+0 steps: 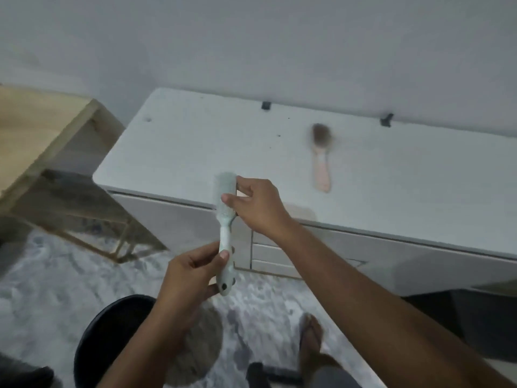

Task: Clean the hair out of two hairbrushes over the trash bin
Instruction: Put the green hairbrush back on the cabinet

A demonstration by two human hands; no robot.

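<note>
A pale green hairbrush (pixel 225 217) stands upright in front of me. My left hand (pixel 187 275) grips its handle near the bottom. My right hand (pixel 257 205) pinches the brush head between thumb and fingers. A pink hairbrush (pixel 321 161) with a clump of dark hair in its bristles lies on the white cabinet top (pixel 195 147), to the right of my hands. The black round trash bin (pixel 112 340) stands on the floor below my left forearm, which hides part of its opening.
The white cabinet has drawers (pixel 268 256) under its front edge. A wooden table (pixel 42 130) stands at the left. My foot in a sandal (pixel 313 340) rests on the mottled grey floor to the right of the bin.
</note>
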